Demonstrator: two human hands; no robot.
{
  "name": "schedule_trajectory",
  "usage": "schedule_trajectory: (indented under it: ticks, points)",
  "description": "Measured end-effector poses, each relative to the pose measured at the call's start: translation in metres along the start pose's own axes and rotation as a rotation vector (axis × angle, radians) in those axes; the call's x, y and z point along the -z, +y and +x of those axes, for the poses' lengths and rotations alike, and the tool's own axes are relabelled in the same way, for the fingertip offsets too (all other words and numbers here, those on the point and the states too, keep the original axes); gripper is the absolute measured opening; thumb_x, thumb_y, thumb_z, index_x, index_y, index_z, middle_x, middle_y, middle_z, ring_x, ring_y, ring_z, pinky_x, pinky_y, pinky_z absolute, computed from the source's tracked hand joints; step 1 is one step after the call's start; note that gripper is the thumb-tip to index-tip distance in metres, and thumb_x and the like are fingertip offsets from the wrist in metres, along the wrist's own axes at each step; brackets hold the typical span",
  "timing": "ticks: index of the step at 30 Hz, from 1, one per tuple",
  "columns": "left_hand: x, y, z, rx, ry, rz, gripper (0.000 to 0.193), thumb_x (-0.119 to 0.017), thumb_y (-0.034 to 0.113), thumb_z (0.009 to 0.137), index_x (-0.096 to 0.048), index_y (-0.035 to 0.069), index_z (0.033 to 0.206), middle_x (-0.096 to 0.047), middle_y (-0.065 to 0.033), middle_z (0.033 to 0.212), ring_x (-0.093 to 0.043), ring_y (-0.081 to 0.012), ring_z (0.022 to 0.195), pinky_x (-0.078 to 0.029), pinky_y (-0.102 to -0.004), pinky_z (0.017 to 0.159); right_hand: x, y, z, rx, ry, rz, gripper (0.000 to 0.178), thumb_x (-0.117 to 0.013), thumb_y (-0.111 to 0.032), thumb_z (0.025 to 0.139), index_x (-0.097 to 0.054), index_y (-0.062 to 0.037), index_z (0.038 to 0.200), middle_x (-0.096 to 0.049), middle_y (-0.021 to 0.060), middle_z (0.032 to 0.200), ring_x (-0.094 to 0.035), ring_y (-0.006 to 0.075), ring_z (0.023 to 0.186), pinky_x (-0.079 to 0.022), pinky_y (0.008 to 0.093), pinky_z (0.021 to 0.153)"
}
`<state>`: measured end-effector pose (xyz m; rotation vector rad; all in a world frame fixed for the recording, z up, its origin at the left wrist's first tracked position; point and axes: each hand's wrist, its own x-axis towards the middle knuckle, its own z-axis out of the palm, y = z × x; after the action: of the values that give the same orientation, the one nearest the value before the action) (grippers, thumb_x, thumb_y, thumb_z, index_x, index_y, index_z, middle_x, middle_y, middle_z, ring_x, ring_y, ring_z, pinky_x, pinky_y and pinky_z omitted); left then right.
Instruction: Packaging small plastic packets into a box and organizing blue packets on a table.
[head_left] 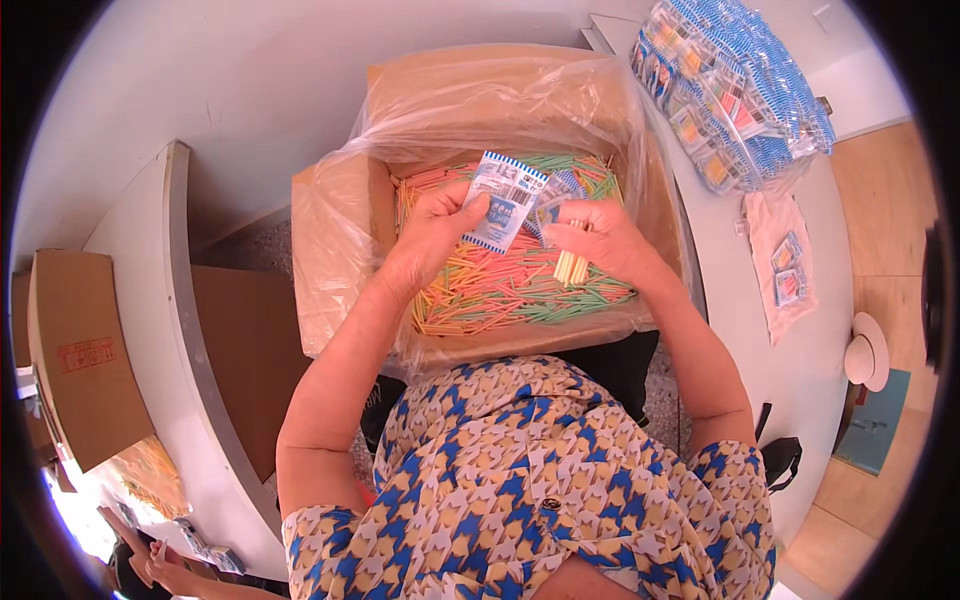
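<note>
Nearest the camera, just below an open cardboard box (330, 230), wears a shirt (530, 450) patterned in blue, tan and white. Far left of the box, shows a brown carton (90, 350) and, lower down, a co-worker's hand (158, 565); closer to the box, a white table (140, 250). Inside the plastic-lined box, shows a loose mass of thin pink, orange, yellow and green sticks (480, 295). Above the middle of the box, pinches a blue and white packet (505, 195) in the left hand (445, 220). Over the right half of the box, near the left hand but apart, closes the right hand (605, 240) around a small bundle of pale yellow sticks (571, 268), with a second packet (562, 190) at the fingertips, that grip partly hidden. Right of the box, on a white tabletop (725, 270), shows a heap of blue-edged packets (735, 95) and, lower, a pale pink cloth (765, 240) with two small filled packets (789, 287) on top.
</note>
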<state>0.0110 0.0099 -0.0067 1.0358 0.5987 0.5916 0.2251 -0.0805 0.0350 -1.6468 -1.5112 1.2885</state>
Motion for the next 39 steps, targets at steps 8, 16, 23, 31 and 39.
schedule_trajectory:
  ticks: [8, 16, 23, 31, 39]
  points:
    - [0.010, -0.007, 0.003, -0.159, -0.002, 0.201, 0.019, -0.058, 0.010, 0.091, -0.067, 0.001, 0.106, -0.068, -0.0012, 0.089, -0.060, -0.0060, 0.079, -0.050, -0.0236, 0.072, 0.004, -0.032, -0.005, -0.013, 0.026, 0.116, 0.023, -0.063, -0.018, 0.087, -0.061, -0.0024, 0.070, -0.056, -0.0041, 0.064, -0.047, 0.0016, 0.060, -0.035, 0.0220, 0.050]
    - [0.000, -0.003, 0.004, -0.030, 0.025, -0.088, 0.020, -0.058, 0.012, 0.092, -0.065, 0.000, 0.106, -0.068, -0.0024, 0.092, -0.062, -0.0073, 0.078, -0.051, -0.0240, 0.071, 0.003, -0.040, -0.004, 0.037, 0.029, -0.054, 0.022, -0.064, -0.016, 0.086, -0.060, -0.0015, 0.071, -0.050, -0.0047, 0.059, -0.044, 0.0023, 0.057, -0.034, 0.0222, 0.049]
    - [0.010, -0.014, 0.005, -0.028, 0.002, 0.091, 0.014, -0.059, 0.010, 0.091, -0.067, 0.000, 0.096, -0.068, -0.0020, 0.085, -0.062, -0.0072, 0.073, -0.051, -0.0230, 0.066, -0.010, -0.021, -0.011, 0.084, 0.034, -0.115, 0.030, -0.064, -0.023, 0.086, -0.055, -0.0020, 0.066, -0.045, -0.0014, 0.054, -0.038, 0.0053, 0.052, -0.031, 0.0267, 0.046]
    - [0.005, -0.008, 0.002, -0.116, 0.046, 0.022, 0.009, -0.068, 0.003, 0.083, -0.069, -0.001, 0.090, -0.068, -0.0035, 0.083, -0.062, -0.0083, 0.075, -0.051, -0.0236, 0.070, -0.002, -0.036, 0.003, 0.027, 0.126, 0.453, 0.020, -0.064, -0.019, 0.086, -0.059, -0.0034, 0.075, -0.056, -0.0006, 0.062, -0.056, 0.0069, 0.052, -0.036, 0.0200, 0.041]
    - [-0.001, -0.007, 0.001, -0.102, -0.013, 0.073, 0.014, -0.067, 0.000, 0.082, -0.071, 0.000, 0.096, -0.070, -0.0062, 0.088, -0.063, -0.0108, 0.081, -0.052, -0.0256, 0.077, 0.006, -0.049, 0.035, -0.006, 0.107, 0.363, 0.023, -0.066, -0.023, 0.086, -0.058, -0.0055, 0.072, -0.052, -0.0022, 0.062, -0.044, 0.0028, 0.048, -0.027, 0.0210, 0.040]
